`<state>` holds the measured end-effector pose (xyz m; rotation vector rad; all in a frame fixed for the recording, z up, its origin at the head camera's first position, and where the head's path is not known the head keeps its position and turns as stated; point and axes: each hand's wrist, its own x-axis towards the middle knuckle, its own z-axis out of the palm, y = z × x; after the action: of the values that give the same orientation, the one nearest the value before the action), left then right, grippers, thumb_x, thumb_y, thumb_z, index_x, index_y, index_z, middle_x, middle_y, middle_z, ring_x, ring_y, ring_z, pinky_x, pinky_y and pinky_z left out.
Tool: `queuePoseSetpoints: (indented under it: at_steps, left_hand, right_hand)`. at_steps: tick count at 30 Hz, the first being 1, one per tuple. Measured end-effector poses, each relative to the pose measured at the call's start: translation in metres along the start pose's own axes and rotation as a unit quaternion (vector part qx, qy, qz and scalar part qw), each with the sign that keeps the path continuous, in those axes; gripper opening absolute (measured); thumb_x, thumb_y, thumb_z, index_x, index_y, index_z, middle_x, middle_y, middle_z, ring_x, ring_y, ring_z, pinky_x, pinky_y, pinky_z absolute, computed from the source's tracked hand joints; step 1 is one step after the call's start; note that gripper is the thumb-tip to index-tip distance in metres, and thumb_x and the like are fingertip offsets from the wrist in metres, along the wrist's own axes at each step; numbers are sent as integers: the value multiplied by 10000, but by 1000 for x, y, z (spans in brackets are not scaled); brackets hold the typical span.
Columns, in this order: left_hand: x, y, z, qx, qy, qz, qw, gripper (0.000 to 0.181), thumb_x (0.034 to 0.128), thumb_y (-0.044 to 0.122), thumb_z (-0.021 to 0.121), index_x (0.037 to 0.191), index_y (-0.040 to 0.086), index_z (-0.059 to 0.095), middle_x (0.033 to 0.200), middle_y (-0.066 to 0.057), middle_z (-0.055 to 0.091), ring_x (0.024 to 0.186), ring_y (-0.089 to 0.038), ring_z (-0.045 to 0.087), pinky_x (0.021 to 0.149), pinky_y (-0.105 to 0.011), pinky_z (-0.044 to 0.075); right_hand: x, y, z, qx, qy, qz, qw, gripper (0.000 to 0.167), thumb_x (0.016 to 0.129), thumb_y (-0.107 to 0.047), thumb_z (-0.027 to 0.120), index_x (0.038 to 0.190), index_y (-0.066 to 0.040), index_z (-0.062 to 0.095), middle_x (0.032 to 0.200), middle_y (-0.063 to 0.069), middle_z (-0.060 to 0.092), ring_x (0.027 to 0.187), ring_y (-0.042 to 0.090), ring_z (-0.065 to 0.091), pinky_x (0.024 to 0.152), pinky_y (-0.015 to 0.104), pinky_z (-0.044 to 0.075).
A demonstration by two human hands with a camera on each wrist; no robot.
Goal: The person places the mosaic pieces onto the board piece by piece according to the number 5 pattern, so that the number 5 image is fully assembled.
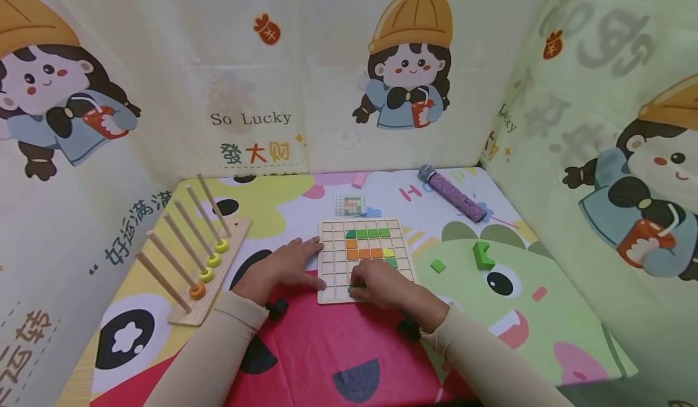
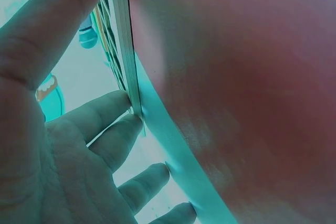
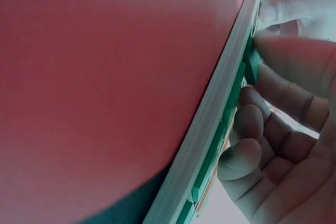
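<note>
A wooden grid board [image 1: 331, 277] lies in the middle of the table, with green tiles [image 1: 373, 233], orange tiles [image 1: 363, 254] and a yellow tile [image 1: 389, 252] set in its squares. My left hand [image 1: 291, 264] touches the board's left edge with fingertips and thumb, its fingers spread. Over the lower part of the board, my right hand [image 1: 384, 283] pinches a small green tile [image 3: 252, 66] between thumb and forefinger. In the right wrist view more green tiles [image 3: 210, 153] line the board's near edge. The right hand hides part of the grid in the head view.
A small card with a coloured grid pattern [image 1: 350, 205] lies behind the board. To the left stands a wooden peg rack [image 1: 231, 237] with yellow and orange rings. At right are a green square tile [image 1: 438, 266], a green notched block [image 1: 482, 257] and a purple microphone [image 1: 455, 196].
</note>
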<state>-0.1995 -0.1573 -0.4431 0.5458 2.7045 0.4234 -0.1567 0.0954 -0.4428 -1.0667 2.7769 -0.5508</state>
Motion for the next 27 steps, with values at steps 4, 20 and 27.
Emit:
queuePoseSetpoints:
  at_steps: [4,20,27]
  left_hand:
    - [0,1,0,-23,-14,14,10000,1024,751,554,866,1596,184,424,1693,-48,338,1549,-431,276,1174,-622,386]
    - [0,0,2,-89,34,-47,9999,1044,735,548,881,1602,201,414,1691,-36,339,1548,-424,275,1130,-634,433]
    - [1,-1,1,-82,23,-29,10000,1051,736,549,880,1607,203,404,1695,-35,330,1551,-426,267,1116,-643,443]
  right_hand:
    - [-1,0,2,-102,82,159,9998,79,916,-157,769,853,-160,720,787,-52,631,747,105,569,693,291,517]
    - [-18,29,-10,1233,400,961,9869,73,977,-210,699,1000,-158,745,809,-94,666,752,91,580,712,291,511]
    - [-39,58,-24,1721,424,1518,9724,247,985,-240,698,1173,-80,709,950,-16,723,833,108,643,753,331,546]
